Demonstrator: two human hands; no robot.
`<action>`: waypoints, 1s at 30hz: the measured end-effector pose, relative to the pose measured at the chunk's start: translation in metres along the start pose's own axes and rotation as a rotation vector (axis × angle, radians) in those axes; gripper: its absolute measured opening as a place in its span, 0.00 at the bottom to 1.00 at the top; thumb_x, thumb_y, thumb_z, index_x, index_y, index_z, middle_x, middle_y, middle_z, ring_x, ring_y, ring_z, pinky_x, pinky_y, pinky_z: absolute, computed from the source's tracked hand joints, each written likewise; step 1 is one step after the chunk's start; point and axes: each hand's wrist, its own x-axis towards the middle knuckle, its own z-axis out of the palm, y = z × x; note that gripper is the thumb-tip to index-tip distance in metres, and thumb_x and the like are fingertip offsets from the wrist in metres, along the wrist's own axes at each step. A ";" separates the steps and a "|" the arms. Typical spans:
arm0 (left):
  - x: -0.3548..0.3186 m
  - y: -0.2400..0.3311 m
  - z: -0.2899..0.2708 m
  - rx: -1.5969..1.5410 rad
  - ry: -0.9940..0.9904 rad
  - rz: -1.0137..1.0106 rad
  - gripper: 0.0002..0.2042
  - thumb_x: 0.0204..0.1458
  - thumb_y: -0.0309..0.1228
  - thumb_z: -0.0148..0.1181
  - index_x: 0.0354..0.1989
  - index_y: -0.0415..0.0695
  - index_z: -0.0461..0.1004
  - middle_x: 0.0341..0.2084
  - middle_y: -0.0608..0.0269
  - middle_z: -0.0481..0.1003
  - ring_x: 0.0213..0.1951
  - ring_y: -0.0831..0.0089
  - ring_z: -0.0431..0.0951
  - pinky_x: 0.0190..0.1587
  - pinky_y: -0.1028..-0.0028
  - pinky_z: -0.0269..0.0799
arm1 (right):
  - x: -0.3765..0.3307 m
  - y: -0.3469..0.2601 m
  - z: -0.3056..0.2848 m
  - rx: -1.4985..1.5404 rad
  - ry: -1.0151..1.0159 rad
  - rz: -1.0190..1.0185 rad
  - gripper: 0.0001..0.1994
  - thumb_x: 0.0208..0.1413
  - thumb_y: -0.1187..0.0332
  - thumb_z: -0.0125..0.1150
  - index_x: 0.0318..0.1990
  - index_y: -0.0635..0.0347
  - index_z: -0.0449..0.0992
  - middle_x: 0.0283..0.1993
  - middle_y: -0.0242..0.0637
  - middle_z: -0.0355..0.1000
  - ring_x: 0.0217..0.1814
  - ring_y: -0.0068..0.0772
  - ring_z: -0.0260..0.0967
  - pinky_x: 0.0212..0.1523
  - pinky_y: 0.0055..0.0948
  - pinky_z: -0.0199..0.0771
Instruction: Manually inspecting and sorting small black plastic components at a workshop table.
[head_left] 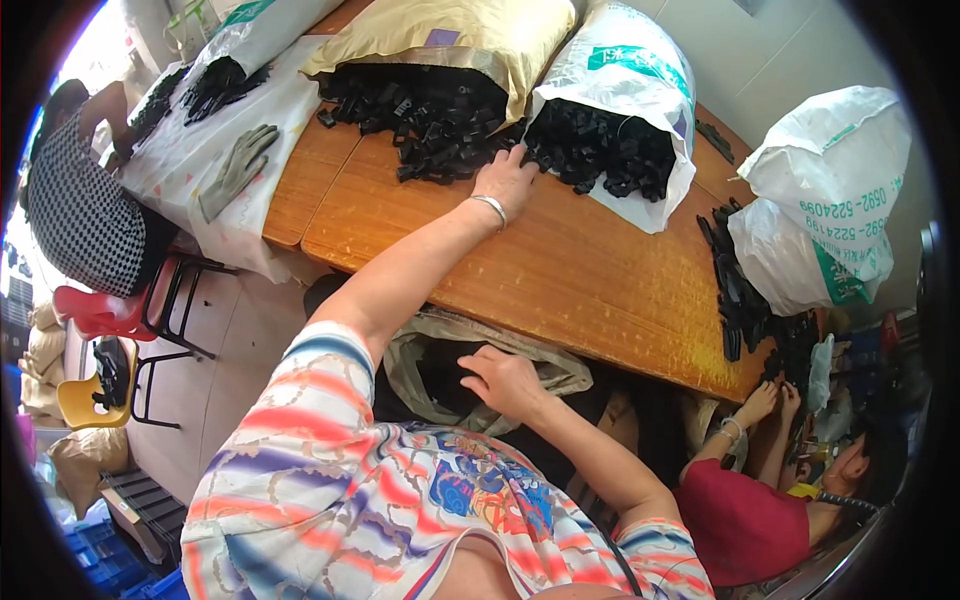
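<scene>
The left hand [508,185], a silver bangle [490,208] at its wrist, stretches across a wooden table [520,265] at upper centre, its fingers bent at the edge of a heap of black pieces [440,150]; we cannot tell whether it grips any. The right hand [505,385], near the centre of the frame, is loosely curved with thumb and forefinger apart, and we see nothing between them; it hangs over an open pale sack [565,375] below the table edge, whose dark inside we cannot make out. At top centre we see a gold sack [450,35] lying on its side, the black pieces filling its mouth and spilling onto the wood just beyond and to the left of the left hand's fingertips. To the right of that hand lies a white sack [625,35] with green print, its mouth packed with similar small black parts [600,150]. At right, long black strips [738,290] lie beside a bulging white bag [825,200], and a co-worker in a red top [745,520] has both hands near them. At upper left, we find a grey glove [235,170] resting on a pale sheet [285,120].
</scene>
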 end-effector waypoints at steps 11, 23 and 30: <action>-0.053 0.007 -0.014 -0.259 0.088 0.040 0.13 0.48 0.19 0.52 0.43 0.40 0.74 0.48 0.49 0.69 0.48 0.51 0.71 0.51 0.61 0.71 | 0.160 0.123 -0.140 -0.432 0.557 -0.038 0.11 0.53 0.79 0.53 0.42 0.59 0.78 0.41 0.43 0.71 0.42 0.48 0.72 0.40 0.40 0.74; -0.060 -0.001 -0.035 -0.534 0.035 -0.232 0.10 0.48 0.23 0.61 0.40 0.41 0.76 0.35 0.54 0.79 0.43 0.57 0.77 0.45 0.66 0.73 | 0.153 0.116 -0.126 -0.506 0.373 0.027 0.10 0.48 0.75 0.62 0.40 0.55 0.79 0.42 0.37 0.69 0.49 0.44 0.67 0.47 0.39 0.73; -0.064 0.013 -0.038 -0.313 -0.163 -0.095 0.08 0.48 0.30 0.63 0.37 0.44 0.79 0.34 0.58 0.78 0.43 0.58 0.74 0.48 0.64 0.70 | 0.118 0.104 -0.136 -0.399 0.283 0.335 0.12 0.48 0.67 0.69 0.40 0.58 0.78 0.41 0.40 0.74 0.46 0.45 0.72 0.44 0.40 0.73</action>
